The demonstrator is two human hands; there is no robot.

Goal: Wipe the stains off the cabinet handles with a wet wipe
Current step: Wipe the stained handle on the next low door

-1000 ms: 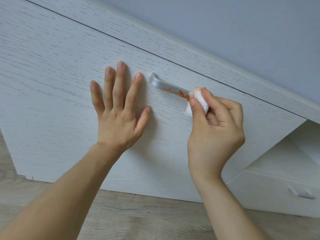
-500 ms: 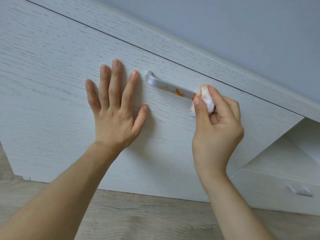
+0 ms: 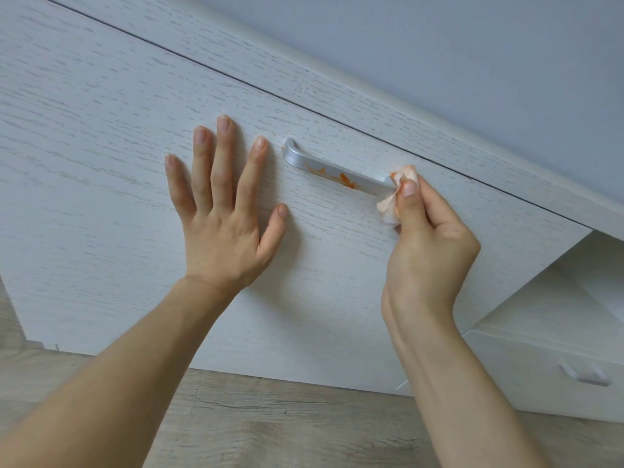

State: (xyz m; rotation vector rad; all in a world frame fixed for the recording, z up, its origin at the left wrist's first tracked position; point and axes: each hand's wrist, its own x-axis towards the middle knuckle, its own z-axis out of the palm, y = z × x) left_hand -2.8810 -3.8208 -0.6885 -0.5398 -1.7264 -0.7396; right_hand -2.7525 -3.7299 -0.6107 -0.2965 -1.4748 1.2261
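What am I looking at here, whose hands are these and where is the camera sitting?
There is no machine: the camera sits on a person's head, looking down at their own hands. The left hand lies flat with fingers spread on a white cabinet front. The right hand pinches a crumpled wet wipe, already tinted orange, against the right end of a silver handle. Orange stains remain along the handle's middle. Lower right, a drawer carries a second small handle.
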